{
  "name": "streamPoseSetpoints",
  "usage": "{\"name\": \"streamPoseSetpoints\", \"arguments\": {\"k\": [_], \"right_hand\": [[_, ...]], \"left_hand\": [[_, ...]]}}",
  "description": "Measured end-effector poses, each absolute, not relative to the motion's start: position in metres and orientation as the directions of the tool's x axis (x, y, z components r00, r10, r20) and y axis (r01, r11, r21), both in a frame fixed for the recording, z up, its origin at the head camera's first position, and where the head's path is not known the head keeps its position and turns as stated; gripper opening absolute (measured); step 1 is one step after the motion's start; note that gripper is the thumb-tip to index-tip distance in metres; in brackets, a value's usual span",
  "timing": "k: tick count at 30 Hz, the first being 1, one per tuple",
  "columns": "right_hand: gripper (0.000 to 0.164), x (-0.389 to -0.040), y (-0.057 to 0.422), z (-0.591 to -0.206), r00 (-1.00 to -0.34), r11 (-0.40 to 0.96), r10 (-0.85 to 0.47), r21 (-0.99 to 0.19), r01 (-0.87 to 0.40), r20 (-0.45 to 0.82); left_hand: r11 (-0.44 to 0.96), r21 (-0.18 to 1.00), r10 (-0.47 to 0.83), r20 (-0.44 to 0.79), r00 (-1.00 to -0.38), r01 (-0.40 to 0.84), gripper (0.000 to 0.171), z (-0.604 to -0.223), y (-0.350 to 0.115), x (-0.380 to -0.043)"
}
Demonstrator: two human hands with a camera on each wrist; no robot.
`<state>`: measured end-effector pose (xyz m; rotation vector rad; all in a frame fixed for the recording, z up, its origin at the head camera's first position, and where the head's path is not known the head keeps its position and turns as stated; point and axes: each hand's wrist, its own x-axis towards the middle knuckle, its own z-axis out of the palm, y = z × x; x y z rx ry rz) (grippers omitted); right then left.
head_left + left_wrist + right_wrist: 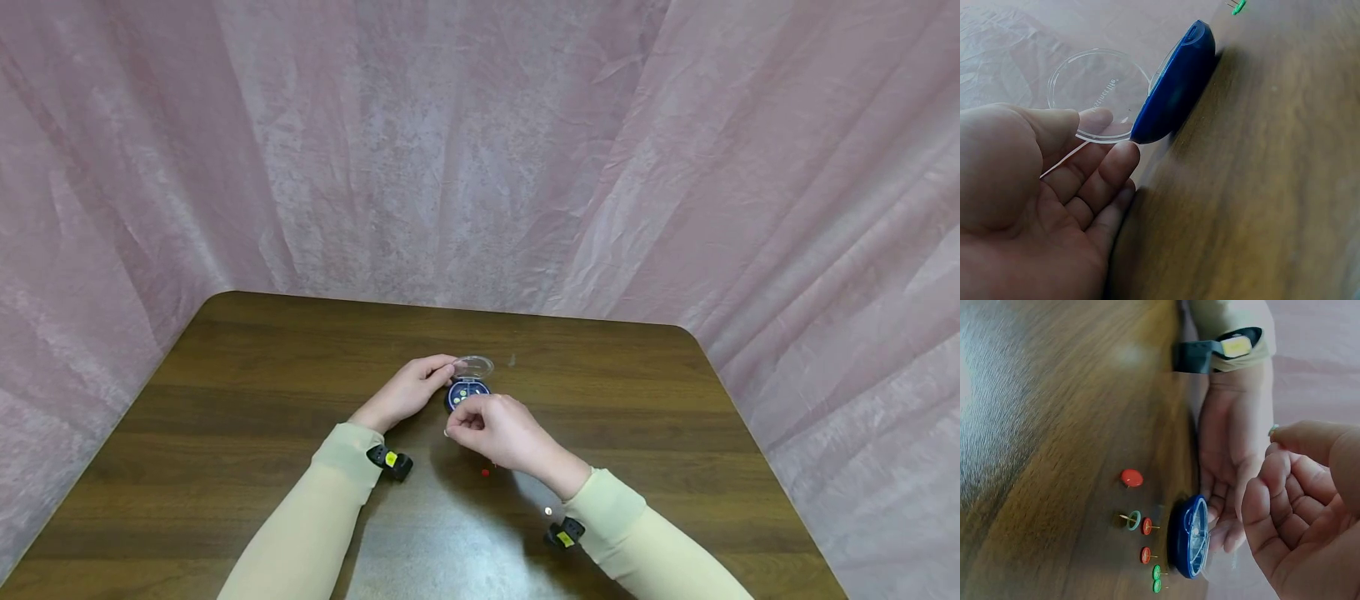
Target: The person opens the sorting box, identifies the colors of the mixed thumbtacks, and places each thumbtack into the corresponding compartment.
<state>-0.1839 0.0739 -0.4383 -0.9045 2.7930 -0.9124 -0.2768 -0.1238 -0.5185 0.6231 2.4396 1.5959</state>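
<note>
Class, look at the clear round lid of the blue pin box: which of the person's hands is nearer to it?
Left. The left hand touches the clear lid with its fingers, beside the blue pin box. The right hand hovers over the box's near side, fingertips pinched together.

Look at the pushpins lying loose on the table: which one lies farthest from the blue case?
The red pushpin lying alone, head up, lies farthest from the blue case; the other red and green ones cluster closer beside it.

Round blue case (1189, 536) stands on edge on the wooden table (1054, 425), left hand (1229, 469) touching its far side, right hand (1300, 506) curled just beside it, red and green pushpins (1145, 526) scattered near its open face.
</note>
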Motion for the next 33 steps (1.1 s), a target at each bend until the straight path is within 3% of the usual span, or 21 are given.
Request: {"name": "streamPoseSetpoints", "arguments": {"k": [5, 12, 21, 33], "right_hand": [[0.013, -0.185, 0.082, -0.434, -0.874, 0.533, -0.485, -0.789, -0.305, 0.01], [0.027, -0.184, 0.088, -0.425, -0.87, 0.187, -0.48, -0.982, 0.028, -0.116], [0.011, -0.182, 0.095, -0.416, -0.769, -0.243, -0.628, -0.91, 0.337, -0.117], [0.018, -0.173, 0.095, -0.4, -0.674, -0.489, -0.73, -0.778, 0.395, 0.117]], "left_hand": [[0.341, 0.901, 0.423, 0.106, -0.9, 0.267, 0.029, -0.519, -0.124, -0.277], [0.343, 0.902, 0.417, 0.103, -0.903, 0.261, 0.027, -0.52, -0.123, -0.278], [0.324, 0.907, 0.425, 0.115, -0.898, 0.269, 0.027, -0.521, -0.123, -0.278], [0.32, 0.91, 0.42, 0.112, -0.9, 0.262, 0.03, -0.523, -0.123, -0.278]]}}
